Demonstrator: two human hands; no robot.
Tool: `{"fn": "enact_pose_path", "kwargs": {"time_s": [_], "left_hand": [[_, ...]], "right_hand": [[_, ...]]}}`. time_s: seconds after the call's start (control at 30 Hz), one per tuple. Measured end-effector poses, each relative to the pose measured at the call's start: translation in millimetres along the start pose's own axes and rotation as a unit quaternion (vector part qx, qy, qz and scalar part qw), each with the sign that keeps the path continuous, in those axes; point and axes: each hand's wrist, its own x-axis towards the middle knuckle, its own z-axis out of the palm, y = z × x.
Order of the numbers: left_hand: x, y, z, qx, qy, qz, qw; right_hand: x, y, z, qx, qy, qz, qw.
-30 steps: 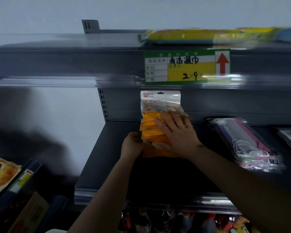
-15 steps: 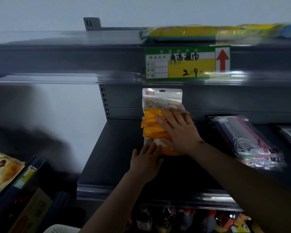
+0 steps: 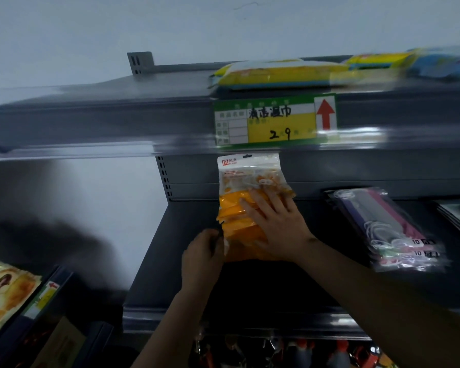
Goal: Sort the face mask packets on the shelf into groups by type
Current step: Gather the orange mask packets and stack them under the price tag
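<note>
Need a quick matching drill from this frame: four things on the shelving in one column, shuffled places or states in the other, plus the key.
Things:
1. orange mask packets
2. purple and pink mask packets
3. yellow pack
4. price tag

Places or states:
A. lying on the top shelf
B. stuck to the front edge of the top shelf
C. under the flat right hand, with the left hand at the lower left corner
D. lying untouched on the right side of the middle shelf

Pairs: 1-C, 2-D, 3-A, 4-B
</note>
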Motion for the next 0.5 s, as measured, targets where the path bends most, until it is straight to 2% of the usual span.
{"fn": "enact_pose_path", "kwargs": {"time_s": [0.03, 0.1, 0.2, 0.3, 0.4, 0.5], "left_hand": [[4.3, 4.3, -2.7, -0.101, 0.018, -0.04, 0.994], [15.4, 17.5, -4.8, -0.275, -0.013, -0.103, 0.956], [32.1, 39.5, -3.3, -0.419, -0.06, -0.152, 0.893], [40.4, 50.6, 0.0, -0.446, -0.07, -0.159, 0.878], [44.3, 49.5, 3.4, -0.419, -0.064, -0.142, 0.895], [47.8, 49.6, 2.9, -0.414, -0.07, -0.105, 0.902]], "right_hand": [[-0.8, -0.4, -0.6, -0.008, -0.001, -0.005, 1.0], [-1.5, -1.0, -0.3, -0.015, 0.001, -0.015, 1.0], [-2.9, -3.4, -1.7, -0.001, 0.014, 0.0, 1.0], [-1.8, -0.1, -7.0, 0.026, 0.025, 0.022, 0.999], [-0.3, 11.4, -14.0, 0.051, 0.005, 0.072, 0.996], [-1.4, 24.4, -18.6, 0.097, -0.051, 0.104, 0.988]]}}
